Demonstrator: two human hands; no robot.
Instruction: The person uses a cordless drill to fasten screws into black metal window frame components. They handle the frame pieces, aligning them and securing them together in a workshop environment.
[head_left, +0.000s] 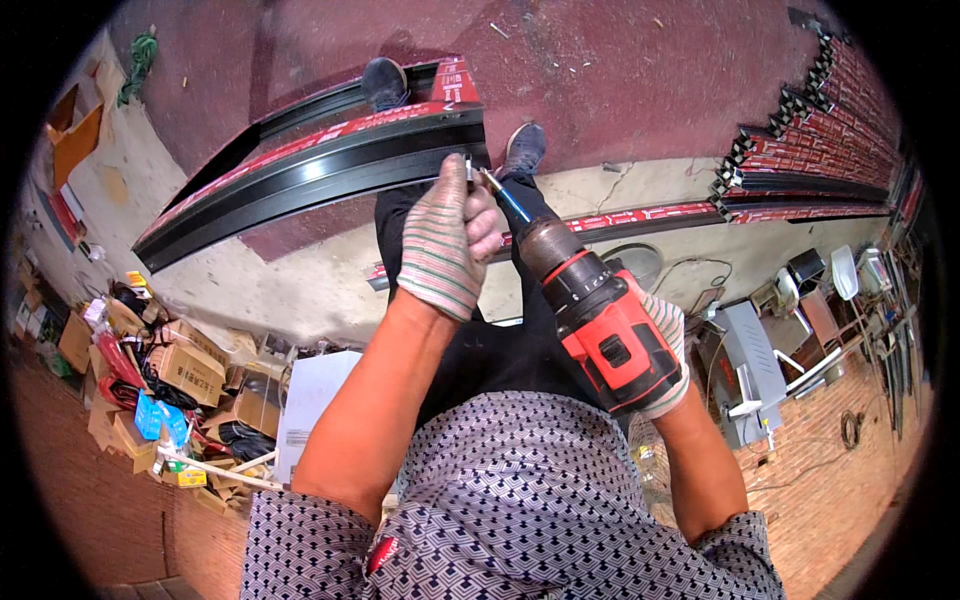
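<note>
My right hand (665, 345), in a striped knit glove, is wrapped round the grip of a red and black cordless drill (615, 335). The drill's long blue-and-silver bit (507, 197) points up and left. Just left of the bit's tip, my left hand (447, 235), in a matching fingertip-less glove, pinches a small silvery piece (469, 168) whose kind I cannot make out. Both meet at the right end of a black frame (330, 175) of metal-looking profiles with red printed film along its edges. My left fingers hide part of that corner.
One shoe (385, 82) stands inside the frame, the other shoe (525, 148) beyond its right end. Stacked film-covered profiles (820, 150) lie at far right, and a single profile (640, 218) behind the drill. Cardboard boxes (190, 372) clutter the left; a grey metal unit (748, 365) stands right.
</note>
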